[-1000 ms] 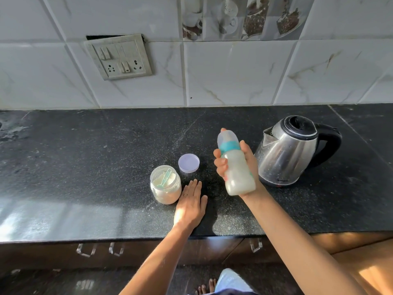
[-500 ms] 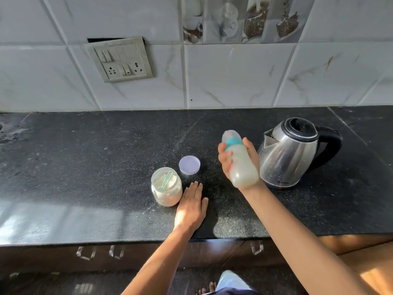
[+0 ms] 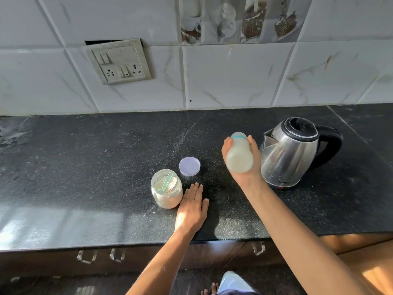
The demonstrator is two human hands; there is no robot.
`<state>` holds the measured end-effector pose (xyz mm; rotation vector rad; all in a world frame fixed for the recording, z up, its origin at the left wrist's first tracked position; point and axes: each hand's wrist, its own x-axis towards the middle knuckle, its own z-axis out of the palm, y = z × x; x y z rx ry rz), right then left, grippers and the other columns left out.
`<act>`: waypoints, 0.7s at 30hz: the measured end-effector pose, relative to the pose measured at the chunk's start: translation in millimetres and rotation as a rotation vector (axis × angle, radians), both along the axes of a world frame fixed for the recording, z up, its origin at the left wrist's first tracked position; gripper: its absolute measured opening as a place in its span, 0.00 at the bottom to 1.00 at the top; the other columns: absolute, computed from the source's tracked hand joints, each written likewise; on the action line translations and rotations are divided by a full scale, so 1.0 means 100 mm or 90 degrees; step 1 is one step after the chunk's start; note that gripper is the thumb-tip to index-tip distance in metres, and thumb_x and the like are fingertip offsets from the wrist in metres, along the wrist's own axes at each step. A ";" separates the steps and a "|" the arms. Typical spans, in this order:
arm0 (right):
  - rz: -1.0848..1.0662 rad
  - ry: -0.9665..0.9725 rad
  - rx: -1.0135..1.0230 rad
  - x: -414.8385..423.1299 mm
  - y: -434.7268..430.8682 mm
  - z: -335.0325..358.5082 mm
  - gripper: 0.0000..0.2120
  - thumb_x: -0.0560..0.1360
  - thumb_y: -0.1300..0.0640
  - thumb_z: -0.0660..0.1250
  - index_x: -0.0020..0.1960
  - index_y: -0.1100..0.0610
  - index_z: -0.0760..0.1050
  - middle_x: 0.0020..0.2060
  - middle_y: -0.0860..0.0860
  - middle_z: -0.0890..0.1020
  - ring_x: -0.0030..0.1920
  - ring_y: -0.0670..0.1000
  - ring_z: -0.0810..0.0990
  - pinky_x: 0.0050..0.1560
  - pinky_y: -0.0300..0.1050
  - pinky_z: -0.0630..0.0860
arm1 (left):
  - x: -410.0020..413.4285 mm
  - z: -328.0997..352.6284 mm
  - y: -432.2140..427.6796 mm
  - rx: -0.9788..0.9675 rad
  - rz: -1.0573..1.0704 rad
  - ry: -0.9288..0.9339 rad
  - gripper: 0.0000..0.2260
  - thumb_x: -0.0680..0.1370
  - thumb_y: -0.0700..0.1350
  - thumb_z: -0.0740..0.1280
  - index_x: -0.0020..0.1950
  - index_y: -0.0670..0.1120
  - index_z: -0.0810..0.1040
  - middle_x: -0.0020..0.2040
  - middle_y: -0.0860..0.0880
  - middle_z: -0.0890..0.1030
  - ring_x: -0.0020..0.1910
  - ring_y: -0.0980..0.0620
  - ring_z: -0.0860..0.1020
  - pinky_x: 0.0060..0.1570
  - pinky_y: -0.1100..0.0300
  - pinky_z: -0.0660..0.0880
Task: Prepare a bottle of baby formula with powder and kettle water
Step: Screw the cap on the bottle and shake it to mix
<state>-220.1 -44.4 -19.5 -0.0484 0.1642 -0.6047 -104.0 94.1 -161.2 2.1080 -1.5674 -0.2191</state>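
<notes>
Above the black table, just left of the steel kettle, the right hand grips the baby bottle, thumb and fingers curled round its sides. The bottle is tilted with its base toward the camera and holds milky liquid (its teal collar points toward the wall). The left hand lies flat on the table, fingers straight, just beside the open powder jar, which holds a green scoop. A lilac lid lies just behind the jar.
</notes>
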 end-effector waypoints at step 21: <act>-0.001 0.087 -0.062 -0.02 0.12 -0.04 0.25 0.67 0.53 0.76 0.58 0.61 0.71 0.48 0.57 0.80 0.37 0.54 0.81 0.37 0.46 0.81 | -0.02 -0.01 0.00 -0.002 0.001 -0.003 0.27 0.80 0.54 0.49 0.72 0.40 0.67 0.72 0.42 0.68 0.73 0.46 0.62 0.72 0.58 0.48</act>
